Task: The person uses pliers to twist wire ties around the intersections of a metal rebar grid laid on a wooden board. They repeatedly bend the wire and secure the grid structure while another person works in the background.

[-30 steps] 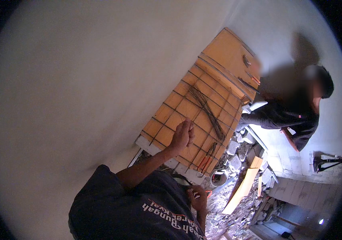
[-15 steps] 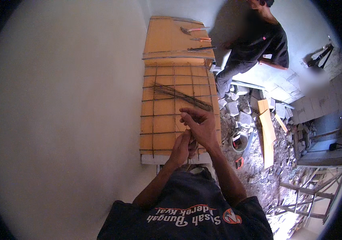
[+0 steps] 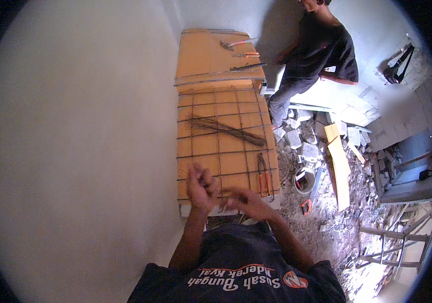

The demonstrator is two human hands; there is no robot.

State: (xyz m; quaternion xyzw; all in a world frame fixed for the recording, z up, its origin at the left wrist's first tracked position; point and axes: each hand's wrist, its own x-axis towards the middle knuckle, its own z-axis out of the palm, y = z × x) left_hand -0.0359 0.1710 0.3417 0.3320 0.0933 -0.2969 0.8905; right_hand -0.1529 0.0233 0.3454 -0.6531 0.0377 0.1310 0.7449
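My left hand (image 3: 201, 189) is raised over the near left part of a steel rebar grid (image 3: 217, 164), its fingers curled and smeared by motion. My right hand (image 3: 248, 203), also blurred, is lower and to the right, by the near edge of the orange board (image 3: 200, 103) under the grid. Whether either hand holds anything cannot be made out. A bundle of thin dark tie wire (image 3: 228, 130) lies aslant across the grid bars. Just beyond my right hand, pincers with orange handles (image 3: 263, 175) rest on the grid, jaws pointing away.
On the far board lie a hammer (image 3: 236, 44), orange-handled pliers (image 3: 247, 55) and a dark bar (image 3: 247, 66). A co-worker (image 3: 317, 55) stands at the far right. Rubble (image 3: 307, 150), a bucket (image 3: 304, 181), a saw (image 3: 307, 207) and yellow planks (image 3: 338, 166) cover the floor at right. A wall (image 3: 84, 151) borders the left.
My hands, together over the grid before, have separated. The left has moved left, the right down toward the board's near edge. The pincers, hidden behind my right arm before, now show.
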